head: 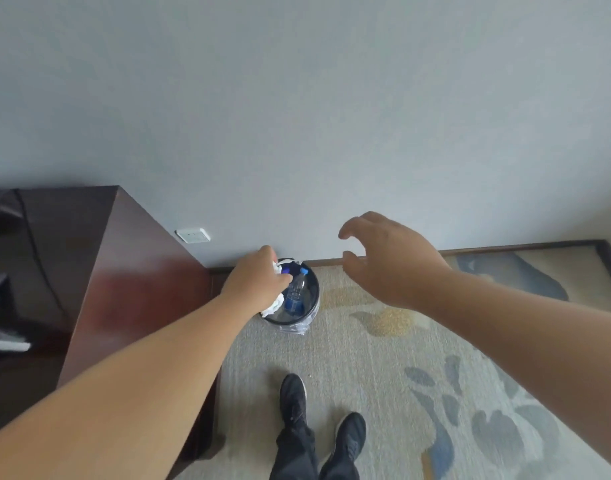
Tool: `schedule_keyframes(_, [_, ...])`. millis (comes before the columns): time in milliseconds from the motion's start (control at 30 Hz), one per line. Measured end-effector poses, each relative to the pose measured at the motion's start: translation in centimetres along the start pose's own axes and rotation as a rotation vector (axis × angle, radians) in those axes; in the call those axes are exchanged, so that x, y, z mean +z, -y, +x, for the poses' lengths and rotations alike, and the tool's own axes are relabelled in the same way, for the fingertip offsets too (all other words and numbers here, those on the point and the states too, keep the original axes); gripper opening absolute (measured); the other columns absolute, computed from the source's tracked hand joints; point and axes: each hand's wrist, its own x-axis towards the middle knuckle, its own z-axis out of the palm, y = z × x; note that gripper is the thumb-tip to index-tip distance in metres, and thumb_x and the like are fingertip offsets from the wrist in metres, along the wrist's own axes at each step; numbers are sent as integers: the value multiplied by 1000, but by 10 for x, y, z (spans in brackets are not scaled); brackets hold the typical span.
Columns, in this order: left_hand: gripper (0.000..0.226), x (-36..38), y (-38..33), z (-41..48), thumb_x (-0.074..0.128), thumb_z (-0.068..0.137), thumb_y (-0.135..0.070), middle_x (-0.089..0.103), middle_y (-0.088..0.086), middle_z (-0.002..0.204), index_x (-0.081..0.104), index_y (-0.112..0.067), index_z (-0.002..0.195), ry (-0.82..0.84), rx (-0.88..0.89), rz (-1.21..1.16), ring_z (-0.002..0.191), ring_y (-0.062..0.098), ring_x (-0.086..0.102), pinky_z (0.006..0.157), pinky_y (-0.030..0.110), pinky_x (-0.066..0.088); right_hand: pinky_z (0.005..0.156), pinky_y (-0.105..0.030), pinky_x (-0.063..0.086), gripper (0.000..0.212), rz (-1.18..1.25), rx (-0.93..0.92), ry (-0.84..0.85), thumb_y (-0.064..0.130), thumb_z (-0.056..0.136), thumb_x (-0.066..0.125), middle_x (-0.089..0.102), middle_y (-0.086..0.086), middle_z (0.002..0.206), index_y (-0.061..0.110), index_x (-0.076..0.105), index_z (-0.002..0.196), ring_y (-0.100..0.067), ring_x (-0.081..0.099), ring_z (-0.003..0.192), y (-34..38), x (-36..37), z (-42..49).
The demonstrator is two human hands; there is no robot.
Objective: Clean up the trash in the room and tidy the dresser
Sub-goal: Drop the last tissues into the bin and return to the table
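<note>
A round black trash bin [312, 299] with a clear liner stands on the carpet against the wall, right of the dark wooden dresser [131, 292]. Inside it lie clear plastic bottles [296, 292] with blue caps. My left hand [254, 282] hovers over the bin and grips crumpled white tissue [275, 301], which shows below and beside its fingers. To the right of the bin and higher, my right hand [383, 258] hangs in the air with its fingers loosely curled and nothing in it.
A white wall socket [192, 235] sits low on the grey wall behind the dresser. Dark cables and objects [6, 216] lie on the dresser top at far left. My feet in black shoes [318, 420] stand on the patterned carpet.
</note>
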Motion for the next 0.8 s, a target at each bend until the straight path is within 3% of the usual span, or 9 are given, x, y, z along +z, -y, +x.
schedule_keyframes(100, [30, 15, 10, 29, 59, 86, -30, 60, 9, 103, 51, -9, 104, -22, -44, -3, 83, 24, 51, 67, 31, 37, 81, -31, 45, 34, 8, 17, 34, 34, 93, 46, 53, 6, 124, 26, 51, 125, -14, 54, 101, -10, 8, 16])
schedule_keyframes(333, [39, 20, 16, 78, 65, 83, -32, 54, 15, 105, 49, -7, 108, -59, -48, -1, 92, 36, 59, 71, 37, 46, 75, -27, 35, 33, 18, 53, 59, 33, 93, 46, 51, 8, 125, 27, 51, 125, -9, 46, 90, -21, 16, 49])
schedule_keyframes(533, [55, 9, 23, 87, 58, 85, -53, 52, 8, 112, 44, -13, 120, 18, -22, 116, 97, 30, 59, 72, 38, 49, 73, -27, 37, 32, 12, 56, 34, 34, 92, 46, 52, 9, 124, 28, 51, 123, -8, 46, 86, -16, 9, 73])
schedule_keyframes(800, [40, -52, 15, 75, 48, 92, -48, 59, 2, 110, 52, -16, 115, -67, 96, 96, 96, 22, 58, 77, 33, 47, 79, -28, 41, 32, -39, -55, -26, 34, 93, 46, 53, 8, 125, 26, 53, 123, -13, 54, 103, 15, -29, 90])
